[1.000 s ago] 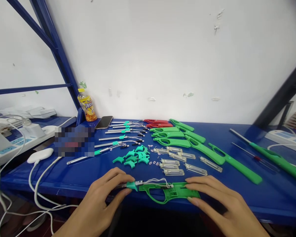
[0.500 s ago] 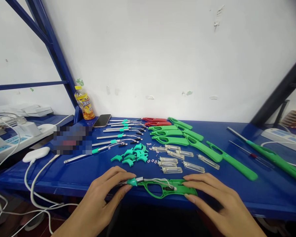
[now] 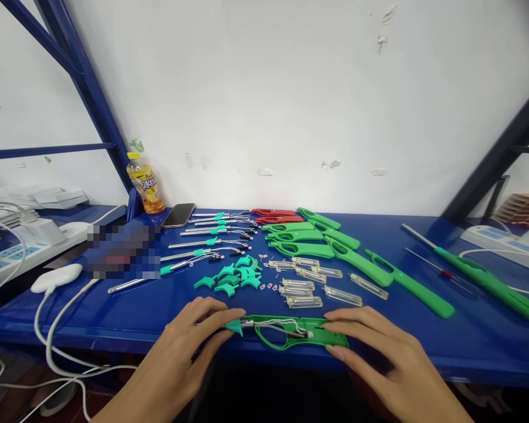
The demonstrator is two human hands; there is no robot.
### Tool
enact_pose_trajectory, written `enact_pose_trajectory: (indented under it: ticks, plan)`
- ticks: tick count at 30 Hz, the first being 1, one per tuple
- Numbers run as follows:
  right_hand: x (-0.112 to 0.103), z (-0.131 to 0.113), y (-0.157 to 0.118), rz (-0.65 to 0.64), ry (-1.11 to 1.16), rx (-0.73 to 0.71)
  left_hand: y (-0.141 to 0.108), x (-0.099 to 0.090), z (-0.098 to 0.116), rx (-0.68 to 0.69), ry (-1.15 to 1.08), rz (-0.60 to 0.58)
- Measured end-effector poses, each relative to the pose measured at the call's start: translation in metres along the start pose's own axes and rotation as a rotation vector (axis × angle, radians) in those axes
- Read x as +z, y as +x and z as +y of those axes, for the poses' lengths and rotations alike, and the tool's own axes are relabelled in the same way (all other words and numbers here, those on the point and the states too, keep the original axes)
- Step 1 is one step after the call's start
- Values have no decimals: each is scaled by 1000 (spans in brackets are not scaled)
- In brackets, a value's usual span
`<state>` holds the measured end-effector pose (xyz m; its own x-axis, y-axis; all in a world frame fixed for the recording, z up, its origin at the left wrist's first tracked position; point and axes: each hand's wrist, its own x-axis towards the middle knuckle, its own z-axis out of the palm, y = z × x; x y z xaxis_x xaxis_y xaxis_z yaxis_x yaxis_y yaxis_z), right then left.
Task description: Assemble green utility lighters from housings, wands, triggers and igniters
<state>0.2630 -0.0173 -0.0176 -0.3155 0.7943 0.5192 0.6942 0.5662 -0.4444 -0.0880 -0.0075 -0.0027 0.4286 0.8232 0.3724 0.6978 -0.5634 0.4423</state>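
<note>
Pinched in the fingers of my left hand (image 3: 198,338) is the metal tube (image 3: 247,322) of a long lighter, with a teal collar (image 3: 234,326) near its end. Thin white wires (image 3: 275,322) run from the tube to a small black piece with a white tip (image 3: 306,335). These lie over an open green lighter shell half (image 3: 317,323), its hollow side up. My right hand (image 3: 379,346) grips the shell's right end between thumb and fingers. The tube's end sits at the shell's narrow left end; whether it is seated cannot be told.
Just beyond lie teal triggers (image 3: 229,276) and clear fuel tanks (image 3: 304,302). Further back are several wired tubes (image 3: 194,244), green shells (image 3: 361,261) and red shells (image 3: 277,212). A screwdriver (image 3: 445,274) and a whole green lighter (image 3: 489,285) lie right; a bottle (image 3: 145,185) and phone (image 3: 179,215) left.
The teal collar has turned slightly in my left fingers, and the tube's end lies closer over the shell's narrow end. My right hand keeps its grip. The whole view has shifted a little.
</note>
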Motion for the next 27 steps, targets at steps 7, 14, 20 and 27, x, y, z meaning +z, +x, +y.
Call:
enact_pose_trajectory:
  ticks: [7,14,20,27]
  plan:
    - [1,0,3,20,-24,-40,1,0,-1,64,74,7]
    - [2,3,3,36,-46,-81,6,2,-4,81,29,19]
    - [3,2,5,37,-60,-73,12,-3,-1,62,-27,-62]
    - [0,-5,5,28,-102,-53,13,2,-5,121,-33,54]
